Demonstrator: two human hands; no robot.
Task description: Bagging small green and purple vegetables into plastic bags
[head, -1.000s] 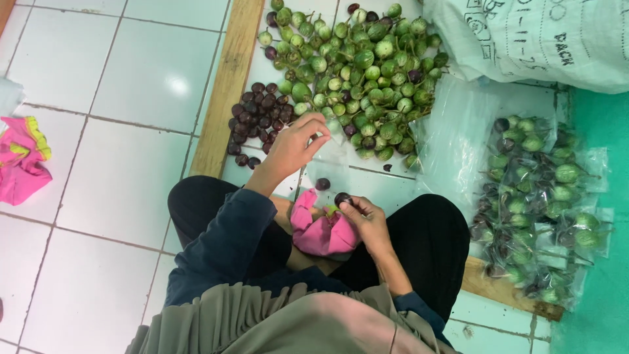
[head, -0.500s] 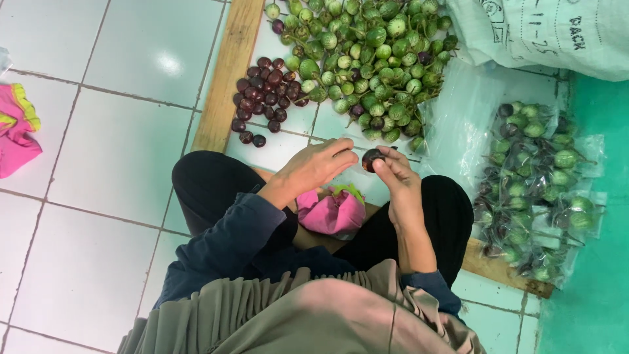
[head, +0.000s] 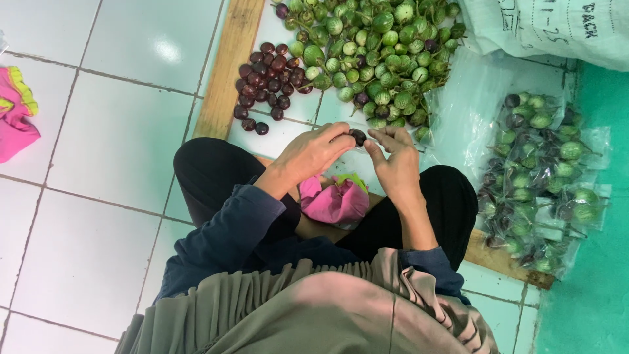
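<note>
At the far left, well apart from the wooden strip (head: 226,72), a crumpled pink cloth with a yellow-green edge (head: 16,118) lies on the glossy white tiled floor (head: 118,137). The strip itself is a flat, pale plank running up the floor, and just right of its lower half sits a small heap of round, smooth, dark purple fruits (head: 265,82), some touching it. Below that heap your left hand (head: 311,154) reaches out from a dark blue sleeve, thumb and fingertips pressed together on a small dark round fruit (head: 358,136). That fruit sits right of the strip's lower end, below the big pile, pinched between both hands. Under your hands, in your lap between black-clad knees, a bunched pink cloth pouch with a green lining (head: 335,200) lies slumped and soft. Your right hand (head: 393,160) meets the left, its thumb and forefinger closed on the same fruit while the other fingers curl loosely. Further right of the strip, the big pile of round green fruits (head: 373,56) spreads out, glossy, faintly striped, with thin stems and a few purple ones mixed in. Beyond it lie a white woven sack (head: 550,26) and clear, crinkly plastic bags of green and purple fruits (head: 540,180), stacked beside the teal floor (head: 590,262).
</note>
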